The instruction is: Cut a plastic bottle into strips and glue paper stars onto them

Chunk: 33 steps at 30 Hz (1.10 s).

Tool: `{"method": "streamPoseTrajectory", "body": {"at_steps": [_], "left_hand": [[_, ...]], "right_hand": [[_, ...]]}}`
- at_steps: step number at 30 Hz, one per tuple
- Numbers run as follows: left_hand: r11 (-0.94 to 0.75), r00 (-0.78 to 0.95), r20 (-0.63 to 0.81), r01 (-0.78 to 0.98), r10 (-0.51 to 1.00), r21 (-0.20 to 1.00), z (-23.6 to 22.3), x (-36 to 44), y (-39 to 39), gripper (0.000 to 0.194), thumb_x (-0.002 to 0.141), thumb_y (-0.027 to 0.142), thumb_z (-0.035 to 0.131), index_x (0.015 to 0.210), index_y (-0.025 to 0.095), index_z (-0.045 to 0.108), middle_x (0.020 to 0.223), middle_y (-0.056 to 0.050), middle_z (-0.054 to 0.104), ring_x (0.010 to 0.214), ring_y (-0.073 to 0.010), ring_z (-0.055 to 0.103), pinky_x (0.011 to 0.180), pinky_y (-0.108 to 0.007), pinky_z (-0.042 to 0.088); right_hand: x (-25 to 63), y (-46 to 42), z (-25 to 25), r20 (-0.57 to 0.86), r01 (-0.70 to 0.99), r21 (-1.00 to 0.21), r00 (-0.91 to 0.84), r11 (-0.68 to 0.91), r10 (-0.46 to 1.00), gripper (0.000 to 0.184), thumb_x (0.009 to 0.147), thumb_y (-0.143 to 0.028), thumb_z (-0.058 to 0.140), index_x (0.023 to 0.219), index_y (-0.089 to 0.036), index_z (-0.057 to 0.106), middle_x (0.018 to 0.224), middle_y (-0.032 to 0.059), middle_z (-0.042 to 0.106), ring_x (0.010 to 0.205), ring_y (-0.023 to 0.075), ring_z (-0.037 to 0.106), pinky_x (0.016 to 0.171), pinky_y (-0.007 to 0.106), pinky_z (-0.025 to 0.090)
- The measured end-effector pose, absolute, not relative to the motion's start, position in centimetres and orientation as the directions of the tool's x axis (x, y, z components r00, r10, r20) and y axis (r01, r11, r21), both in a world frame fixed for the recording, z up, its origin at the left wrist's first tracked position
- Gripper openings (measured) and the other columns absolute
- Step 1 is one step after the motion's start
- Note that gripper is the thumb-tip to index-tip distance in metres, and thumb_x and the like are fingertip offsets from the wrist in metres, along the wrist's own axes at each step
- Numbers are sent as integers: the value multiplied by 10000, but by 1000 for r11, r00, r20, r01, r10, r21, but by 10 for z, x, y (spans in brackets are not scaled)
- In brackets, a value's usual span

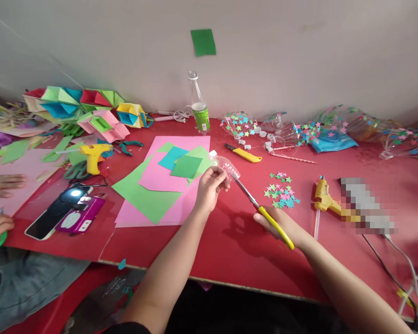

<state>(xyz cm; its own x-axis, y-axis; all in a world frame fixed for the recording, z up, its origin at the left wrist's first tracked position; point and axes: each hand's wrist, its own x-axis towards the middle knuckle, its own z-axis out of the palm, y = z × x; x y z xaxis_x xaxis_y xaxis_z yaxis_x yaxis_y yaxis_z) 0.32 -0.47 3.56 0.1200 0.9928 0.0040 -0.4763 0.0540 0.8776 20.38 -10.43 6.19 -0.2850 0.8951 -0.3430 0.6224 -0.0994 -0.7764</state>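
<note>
My left hand [210, 187] is closed round a clear plastic bottle top [225, 167] with a white cap, held above the red table [230, 250]. My right hand [277, 223] grips yellow-handled scissors [261, 211]. Their blades point up-left and meet the bottle piece at its cut edge. A small heap of coloured paper stars [281, 191] lies just right of the scissors.
Pink and green paper sheets [160, 185] lie left of my hands. A green-labelled bottle [199, 107], a yellow knife [245, 154] and star-decorated bottle pieces [285, 130] stand behind. Glue guns lie left [92, 155] and right [325, 199]. Another person's hands [0, 185] rest at far left beside a phone [54, 213].
</note>
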Motion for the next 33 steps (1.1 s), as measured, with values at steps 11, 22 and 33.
{"method": "streamPoseTrajectory", "body": {"at_steps": [11,22,33], "left_hand": [[-18,37,36,-400,999,916,34,3,-5,271,728,311,749,817,184,526,662,43,583,524,-73,567,502,-202,435],[-16,84,51,-371,995,929,35,7,-7,302,716,341,762,817,183,526,626,40,593,503,-83,567,482,-207,435],[-10,84,48,-409,995,913,33,6,-6,270,713,295,760,805,176,536,638,42,592,504,-71,567,474,-189,425]], "right_hand": [[205,-104,61,-366,618,-778,-292,-118,884,544,855,-718,459,653,-226,344,556,-57,394,465,86,378,438,225,294],[202,-105,60,-393,571,-799,-264,-186,881,513,868,-677,465,655,-227,341,538,-59,385,449,84,376,419,217,281],[202,-104,55,-440,524,-802,-197,-285,876,500,831,-649,524,641,-221,349,515,-68,352,416,75,375,393,204,260]]}}
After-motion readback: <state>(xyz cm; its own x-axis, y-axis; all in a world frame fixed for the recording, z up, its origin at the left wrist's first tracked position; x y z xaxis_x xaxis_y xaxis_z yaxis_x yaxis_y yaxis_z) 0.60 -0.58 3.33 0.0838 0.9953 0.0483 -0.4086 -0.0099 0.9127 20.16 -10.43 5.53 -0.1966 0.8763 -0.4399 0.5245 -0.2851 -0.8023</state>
